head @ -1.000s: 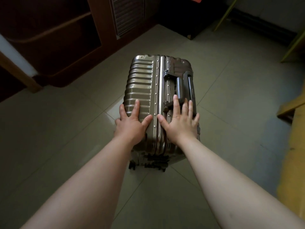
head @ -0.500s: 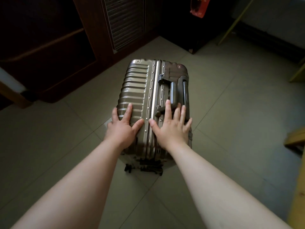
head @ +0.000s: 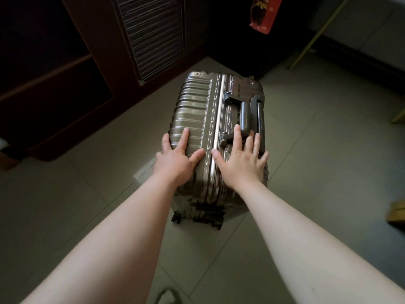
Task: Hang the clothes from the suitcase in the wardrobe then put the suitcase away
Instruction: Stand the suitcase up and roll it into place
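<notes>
A closed bronze ribbed hard-shell suitcase (head: 197,110) stands upright on its wheels on the tiled floor, its top facing me. My left hand (head: 177,156) lies flat on the ribbed left half of the top with fingers spread. My right hand (head: 241,159) presses flat on the right half, its fingertips over the near end of the black carry handle (head: 243,115). The dark wooden wardrobe (head: 92,62) is at the upper left, with a louvred door (head: 153,36) just beyond the suitcase. No clothes are in sight.
A red card (head: 264,14) hangs on dark furniture at the top right. A yellow-green metal leg (head: 315,34) slants by the far wall. A wooden piece (head: 397,210) juts in at the right edge. Open tiled floor lies to the right of the suitcase.
The suitcase has rolled forward toward the wardrobe's louvred door, with both hands staying flat on its top. My view has followed it.
</notes>
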